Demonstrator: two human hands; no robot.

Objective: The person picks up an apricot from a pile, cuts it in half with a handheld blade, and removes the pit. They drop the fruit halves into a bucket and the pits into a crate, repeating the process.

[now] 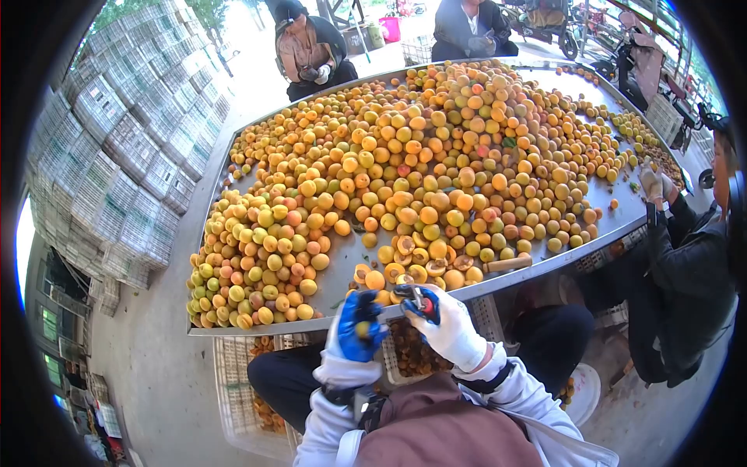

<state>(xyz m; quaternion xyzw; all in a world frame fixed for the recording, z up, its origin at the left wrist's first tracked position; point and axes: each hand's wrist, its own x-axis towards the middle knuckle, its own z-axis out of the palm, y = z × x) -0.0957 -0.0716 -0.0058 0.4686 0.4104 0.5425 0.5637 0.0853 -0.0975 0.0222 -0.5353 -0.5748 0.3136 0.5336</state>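
My left hand, in a white glove with blue palm and fingers, is closed around a yellowish apricot at the table's near edge. Just to its right, my right hand, gloved the same way, grips a small red-handled tool. Its dark metal end points left towards my left hand; the exact kind of tool is unclear. Right beyond my hands lie cut apricot halves on the metal table. Whole apricots are heaped over much of it.
A wooden stick rests near the table's front edge. Below are crates, one with apricot pieces under my hands. Crate stacks rise at left. Co-workers sit at the far side and at right.
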